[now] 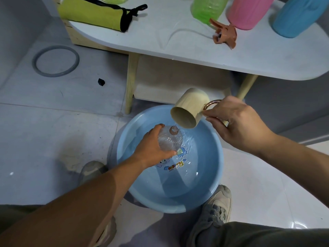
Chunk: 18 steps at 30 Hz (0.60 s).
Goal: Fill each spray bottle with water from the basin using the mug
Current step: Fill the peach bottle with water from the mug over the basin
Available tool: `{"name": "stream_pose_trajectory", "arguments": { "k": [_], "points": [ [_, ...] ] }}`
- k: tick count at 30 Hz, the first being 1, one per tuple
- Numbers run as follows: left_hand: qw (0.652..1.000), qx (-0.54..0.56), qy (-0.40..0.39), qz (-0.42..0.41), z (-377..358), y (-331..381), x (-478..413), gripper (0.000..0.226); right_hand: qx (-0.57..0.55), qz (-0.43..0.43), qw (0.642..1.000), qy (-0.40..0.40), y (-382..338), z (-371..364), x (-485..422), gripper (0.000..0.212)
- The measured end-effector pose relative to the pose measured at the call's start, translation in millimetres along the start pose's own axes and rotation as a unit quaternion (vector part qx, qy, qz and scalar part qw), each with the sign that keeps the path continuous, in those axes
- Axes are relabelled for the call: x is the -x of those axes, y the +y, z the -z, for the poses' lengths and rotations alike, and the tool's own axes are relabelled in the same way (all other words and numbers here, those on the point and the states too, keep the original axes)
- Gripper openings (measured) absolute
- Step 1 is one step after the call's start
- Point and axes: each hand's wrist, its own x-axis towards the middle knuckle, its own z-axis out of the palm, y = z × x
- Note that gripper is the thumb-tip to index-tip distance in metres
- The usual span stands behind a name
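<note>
My left hand (151, 147) grips a clear ribbed spray bottle (170, 139) with no spray head, held upright over the blue basin (216, 175) of water on the floor. My right hand (236, 122) holds a cream mug (188, 108) by its copper-coloured handle. The mug is tipped toward the bottle's brown neck, and a thin stream of water falls from its rim into the opening. An orange spray head (225, 33) with a clear tube lies on the white table (178, 41). Green (206, 8), pink (247, 11) and blue (297, 15) bottles stand at the table's far edge.
A rolled yellow-green cloth (92, 13) with black trim lies at the table's left end. A grey ring (55, 61) and a small black piece (101, 82) lie on the tiled floor. My shoes (215, 209) flank the basin. Wooden table legs (130, 82) stand just behind it.
</note>
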Motion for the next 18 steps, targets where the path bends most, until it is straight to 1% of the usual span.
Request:
{"name": "stream_pose_trajectory", "arguments": {
  "k": [2,6,13,16,18],
  "points": [
    [1.000,-0.001,0.000,-0.003,-0.3,-0.1,0.6,0.112,0.007,0.011,1.000,-0.002,0.3,-0.2,-0.1,0.018],
    [1.000,0.000,0.002,0.000,-0.3,-1.3,0.9,0.108,0.021,0.038,0.999,0.000,0.1,0.4,-1.6,0.017],
    [1.000,0.004,0.002,0.009,0.6,-0.9,1.6,0.116,0.025,0.080,0.996,-0.007,-4.2,-0.5,-1.8,0.018],
    [1.000,-0.008,0.007,0.007,0.2,-0.6,0.1,0.113,0.054,0.114,0.992,-0.023,-7.4,-3.0,-1.6,0.019],
    [1.000,-0.011,0.007,0.004,0.2,-1.1,-0.2,0.111,0.056,0.116,0.991,-0.025,-7.5,-5.6,-0.9,0.019]
  ]
}}
